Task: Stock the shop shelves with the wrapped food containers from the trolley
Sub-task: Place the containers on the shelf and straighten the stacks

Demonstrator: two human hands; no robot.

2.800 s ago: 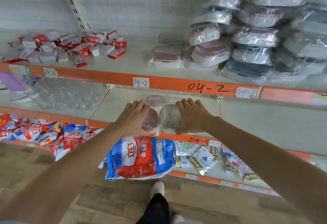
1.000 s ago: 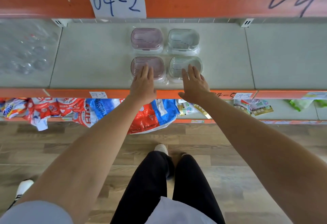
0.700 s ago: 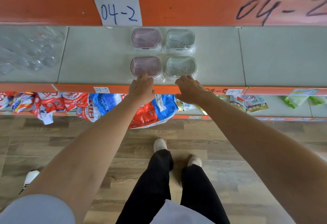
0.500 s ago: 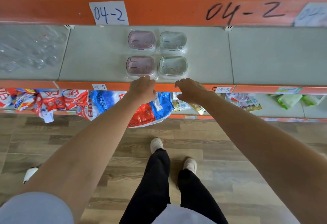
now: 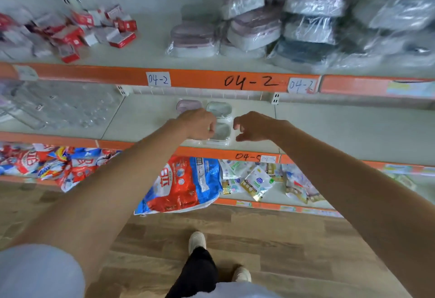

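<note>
Small wrapped food containers sit in a two-by-two block on the middle shelf [image 5: 146, 119]: a pink one [image 5: 187, 105] and a grey one [image 5: 219, 108] at the back, another grey one [image 5: 221, 133] in front. My left hand [image 5: 200, 124] hovers over the block's front left and hides the fourth container. My right hand [image 5: 254, 127] hangs just right of the front grey container. Both hands have loosely curled fingers and hold nothing. The trolley is out of view.
The upper shelf [image 5: 150, 53] carries piled wrapped containers [image 5: 306, 20] on the right and small red-and-white boxes [image 5: 70, 31] on the left. Clear plastic ware [image 5: 54, 107] lies left on the middle shelf. Bags, one red and blue [image 5: 186, 184], fill the lowest shelf.
My hands let go of the front two containers, drew back with fingers curling, and now hang just above them. The camera tilted up, bringing the upper shelf into view.
</note>
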